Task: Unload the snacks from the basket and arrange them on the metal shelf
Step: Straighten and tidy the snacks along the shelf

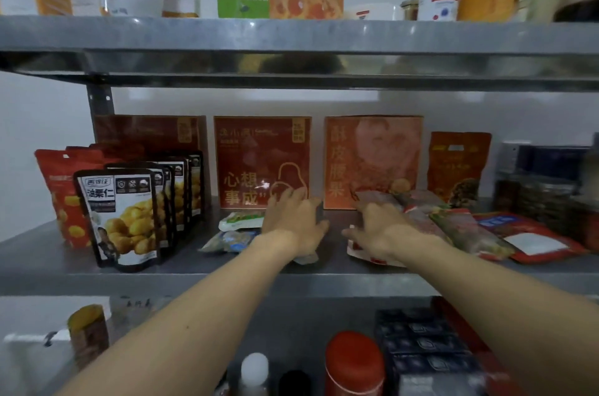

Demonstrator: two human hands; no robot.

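**shelf_nerd:** So where are the snacks sitting at this point?

**pov_guy:** Mostly they're lying flat on the middle tier of the metal shelf [194, 269], in front of the red boxes [262, 162] standing along the back. A green-and-white packet [241, 220] and a bluish packet [227, 241] are lying just left of the left hand [291, 224]. A heap of packets [453, 227] is lying over on the right.

**shelf_nerd:** And are the hands holding anything?

**pov_guy:** The left one is curling its fingers over a dark packet [319, 213], which is poking out past the palm. The right hand [379, 230] is lying palm-down on a red-and-white packet [366, 254], fingers reaching into the heap. Honestly can't tell if it's gripping or just touching. The chestnut pouches [126, 217] are standing upright in a row at far left.
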